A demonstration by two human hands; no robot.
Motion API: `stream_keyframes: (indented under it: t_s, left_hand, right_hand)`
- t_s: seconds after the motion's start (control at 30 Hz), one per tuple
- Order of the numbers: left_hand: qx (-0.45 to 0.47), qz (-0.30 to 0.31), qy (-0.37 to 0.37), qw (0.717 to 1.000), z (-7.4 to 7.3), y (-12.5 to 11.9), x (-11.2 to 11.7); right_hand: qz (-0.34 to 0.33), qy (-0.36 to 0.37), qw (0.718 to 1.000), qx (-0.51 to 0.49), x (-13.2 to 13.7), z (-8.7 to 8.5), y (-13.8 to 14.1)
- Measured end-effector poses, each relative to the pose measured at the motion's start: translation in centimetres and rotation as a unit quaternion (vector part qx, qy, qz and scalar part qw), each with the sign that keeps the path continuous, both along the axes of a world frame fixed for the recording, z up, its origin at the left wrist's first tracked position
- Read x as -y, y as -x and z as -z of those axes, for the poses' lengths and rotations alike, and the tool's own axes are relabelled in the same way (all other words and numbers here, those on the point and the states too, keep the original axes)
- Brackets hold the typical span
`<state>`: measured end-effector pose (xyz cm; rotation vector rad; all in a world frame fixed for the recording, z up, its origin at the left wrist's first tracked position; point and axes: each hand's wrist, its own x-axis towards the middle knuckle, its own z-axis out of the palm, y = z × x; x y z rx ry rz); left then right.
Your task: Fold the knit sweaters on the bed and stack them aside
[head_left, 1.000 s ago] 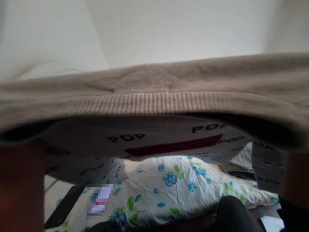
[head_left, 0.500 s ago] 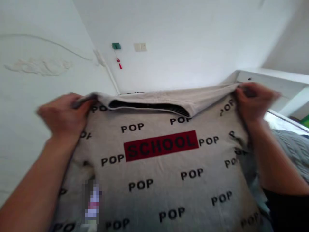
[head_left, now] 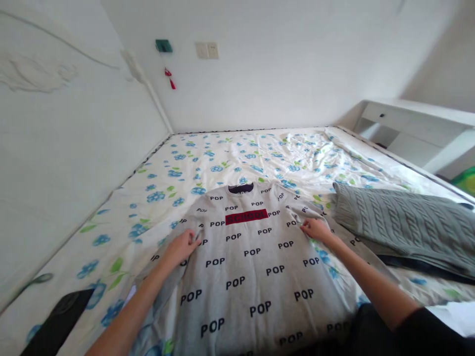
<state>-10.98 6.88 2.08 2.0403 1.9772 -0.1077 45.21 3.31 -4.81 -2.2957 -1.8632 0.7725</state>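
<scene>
A light grey sweater point(head_left: 243, 264) with black "POP" lettering and a red "SCHOOL" block lies spread front-up, its neckline facing away from me. At its left armpit side, my left hand point(head_left: 182, 247) pinches the cloth between closed fingers. Opposite it, my right hand point(head_left: 316, 229) grips a bit of fabric near the right armpit. Both sleeves slope outward and down, partly beneath my forearms. The bottom hem runs toward my lap and is not fully visible.
Under the sweater is a bed with a blue-flowered sheet point(head_left: 217, 169). A folded grey-green cable-knit garment point(head_left: 404, 220) lies at right, over something dark. A black flat object point(head_left: 59, 321) is at lower left. White furniture point(head_left: 415, 128) stands beyond the bed's right edge; walls close off the left and back.
The sweater, held up by its shoulders before, is now down flat on the bed. My hands have come down and inward, from the shoulders to the armpit areas.
</scene>
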Motion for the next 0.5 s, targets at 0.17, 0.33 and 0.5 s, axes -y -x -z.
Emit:
stream_keyframes:
  t_s: [0.17,0.33,0.5]
  left_hand:
    - [0.02,0.021,0.051,0.998,-1.0,-1.9,9.6]
    - [0.072,0.134,0.2,0.968,-0.5,-5.2,16.1]
    - [0.074,0.148,0.256,0.953,-1.2,-5.4,15.7]
  right_hand:
    - [0.085,0.182,0.954,-0.224,8.0,1.9,-2.6]
    - [0.018,0.276,0.937,-0.214,13.0,0.6,-0.8]
    - [0.055,0.165,0.964,-0.2,14.9,-1.2,-3.3]
